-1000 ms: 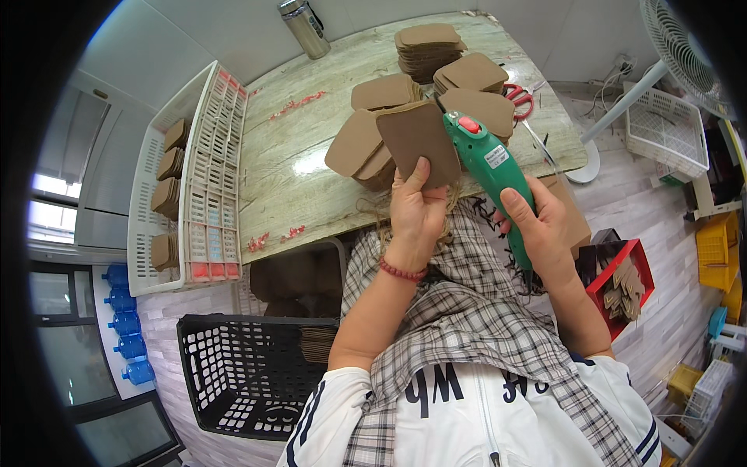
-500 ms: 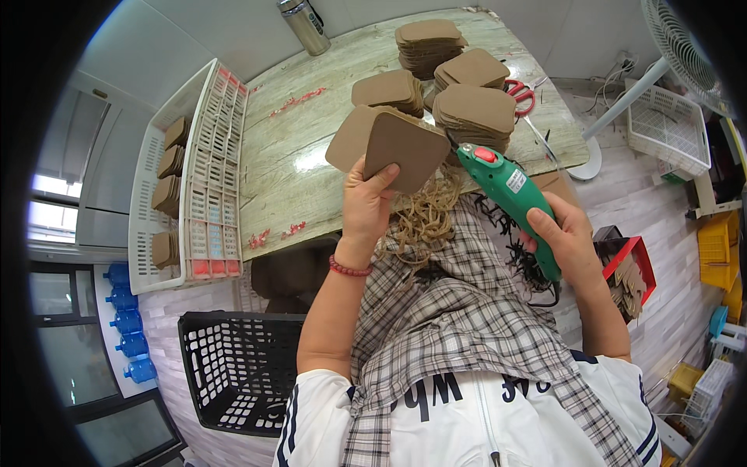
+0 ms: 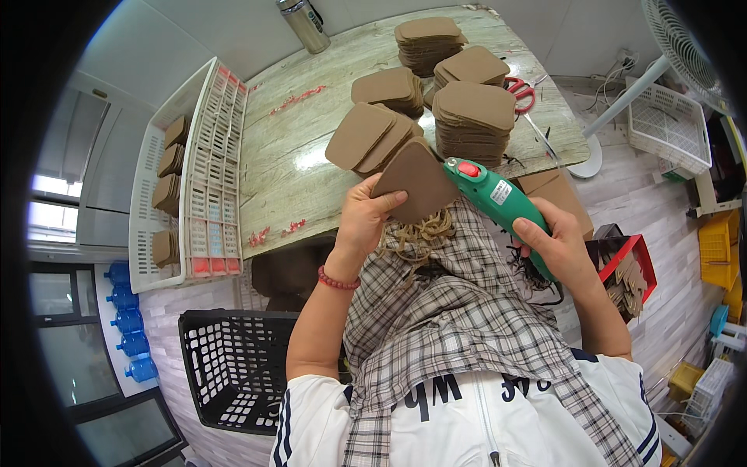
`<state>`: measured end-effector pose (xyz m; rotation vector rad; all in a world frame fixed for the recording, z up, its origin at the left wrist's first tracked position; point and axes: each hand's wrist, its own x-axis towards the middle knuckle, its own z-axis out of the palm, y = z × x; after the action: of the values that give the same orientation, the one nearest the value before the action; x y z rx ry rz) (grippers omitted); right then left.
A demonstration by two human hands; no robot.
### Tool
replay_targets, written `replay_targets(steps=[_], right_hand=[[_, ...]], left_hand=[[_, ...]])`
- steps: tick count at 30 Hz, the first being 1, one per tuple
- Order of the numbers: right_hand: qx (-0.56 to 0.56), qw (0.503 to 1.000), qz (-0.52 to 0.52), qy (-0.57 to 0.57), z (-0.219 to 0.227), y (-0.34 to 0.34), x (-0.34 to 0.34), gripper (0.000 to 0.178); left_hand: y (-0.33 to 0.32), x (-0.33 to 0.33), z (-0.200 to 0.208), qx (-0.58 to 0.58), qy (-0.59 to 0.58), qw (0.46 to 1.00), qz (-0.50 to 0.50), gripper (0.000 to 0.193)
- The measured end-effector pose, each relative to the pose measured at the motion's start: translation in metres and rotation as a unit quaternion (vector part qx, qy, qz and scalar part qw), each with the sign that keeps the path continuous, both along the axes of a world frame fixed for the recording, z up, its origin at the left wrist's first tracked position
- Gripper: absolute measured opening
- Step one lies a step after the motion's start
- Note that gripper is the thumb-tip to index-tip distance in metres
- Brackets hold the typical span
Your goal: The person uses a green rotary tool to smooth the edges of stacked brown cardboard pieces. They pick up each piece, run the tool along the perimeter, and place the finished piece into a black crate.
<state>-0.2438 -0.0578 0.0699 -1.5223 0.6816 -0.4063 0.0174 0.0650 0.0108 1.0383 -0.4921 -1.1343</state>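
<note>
My left hand pinches a brown rounded flat pad, thumb on top and fingers beneath, tilted over the table's near edge. In my right hand is a green handheld electric cutter with a red button. Its tip meets the pad's right edge; the blade itself is mostly hidden. Just beyond the held pad lies a fanned stack of like pads. Several more piles stand farther back, the nearest pile right beside the cutter's tip. Thin tan trimmings lie on my checked apron below the pad.
Red-handled scissors rest at the right of the wooden table. A white crate with pads stands left, a black crate below it. A steel flask is at the back. On the right are a fan and a red-edged box.
My left hand has turned the pad and shifted it slightly right and nearer to me. The cutter has moved a little left and nearer too. More of the fanned stack behind now shows.
</note>
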Motion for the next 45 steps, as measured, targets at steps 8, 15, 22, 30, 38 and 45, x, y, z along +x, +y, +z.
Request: replay_targets(steps=[8,15,22,30,38,45], right_hand=[[0.044,0.998,0.031,0.015,0.001,-0.005,0.003,0.032],[0.059,0.993,0.086,0.049,0.0,-0.007,-0.001,0.035],[0.051,0.988,0.128,0.074,-0.001,-0.006,0.001,0.037],[0.033,0.987,0.122,0.103,0.002,0.001,0.009,0.035],[0.04,0.982,0.164,0.083,-0.007,0.006,0.026,0.034],[0.056,0.989,0.132,0.028,-0.026,0.017,0.037,0.033]], left_hand=[[0.014,0.013,0.007,0.053,-0.118,0.991,-0.036,0.029],[0.027,0.024,0.016,0.02,-0.167,0.983,0.078,0.017],[0.034,0.029,0.019,0.031,-0.143,0.988,0.058,0.018],[0.033,0.018,0.019,0.085,-0.14,0.986,-0.037,0.017],[0.04,0.012,0.023,0.147,-0.158,0.967,-0.132,0.026],[0.072,0.064,0.002,0.172,-0.2,0.965,0.004,0.027]])
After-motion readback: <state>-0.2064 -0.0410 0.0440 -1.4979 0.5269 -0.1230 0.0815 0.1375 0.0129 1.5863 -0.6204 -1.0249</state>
